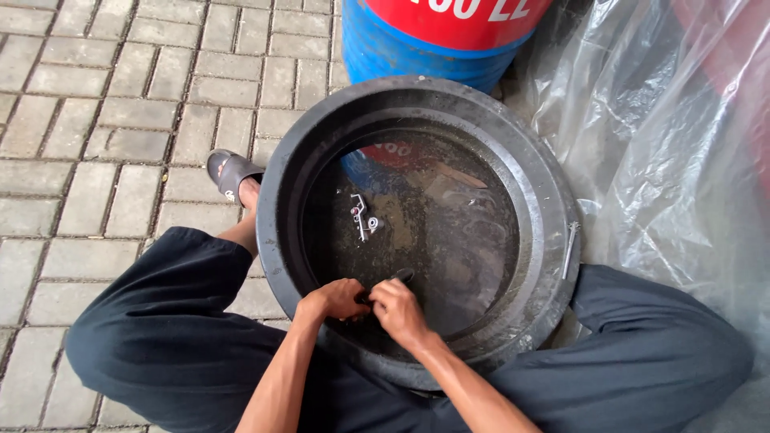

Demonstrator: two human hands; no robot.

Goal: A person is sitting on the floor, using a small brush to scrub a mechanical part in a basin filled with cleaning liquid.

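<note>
A person crouches over a wide black basin [553,192] holding shallow dark water, both bare hands dipped in at its near edge. The left hand [333,299] is curled into a loose fist, knuckles up, fingers closed around something small and dark that the water and the fingers mostly hide. The right hand [399,309] sits just beside it, touching it, with fingers pinched on the same dark part [401,277], whose rounded end shows just beyond the right hand's fingertips. What exactly the piece is cannot be told.

Farther out from the hands, toward the middle of the basin, a small cluster of metal bits [362,216] lies under the water, well apart from both hands. On the basin's rim, out to the right of the right hand, rests a thin metal bolt [570,248].

Beyond the basin, away from the hands, stands a blue and red drum [433,40], its colours mirrored in the water. Clear plastic sheeting [666,152] is heaped to the right. To the left of the left hand, a foot in a dark sandal [231,172] rests on grey paving bricks [96,120]. The person's dark trousers [168,329] frame the basin on both sides.
</note>
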